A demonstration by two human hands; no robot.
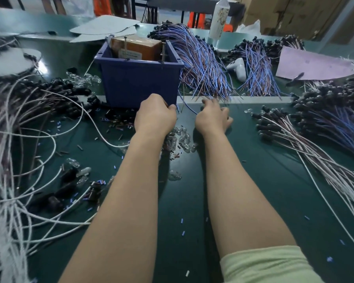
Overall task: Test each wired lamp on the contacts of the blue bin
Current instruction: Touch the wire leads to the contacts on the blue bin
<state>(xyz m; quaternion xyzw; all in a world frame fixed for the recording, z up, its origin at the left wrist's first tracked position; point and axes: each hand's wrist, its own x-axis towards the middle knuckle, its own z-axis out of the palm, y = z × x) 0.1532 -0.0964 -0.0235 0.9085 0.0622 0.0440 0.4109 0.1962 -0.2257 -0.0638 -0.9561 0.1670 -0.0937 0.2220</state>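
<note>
**Hands close on wire ends beside test bin**

The bundle of wired lamps [202, 64] lies right of the blue bin [139, 82], its long axis running far to near with the bare ends toward the right hand [213, 117], the nearer one. That hand's curled fingers cover the tips, and its hold cannot be told. The left hand [155, 115] curls at the bin's near right corner, grip hidden. The bin holds an orange-brown block [137, 48] flanked by upright pins [163, 52], likely the contacts

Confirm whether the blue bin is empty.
No: a brown labelled box sits inside the blue bin.
</note>
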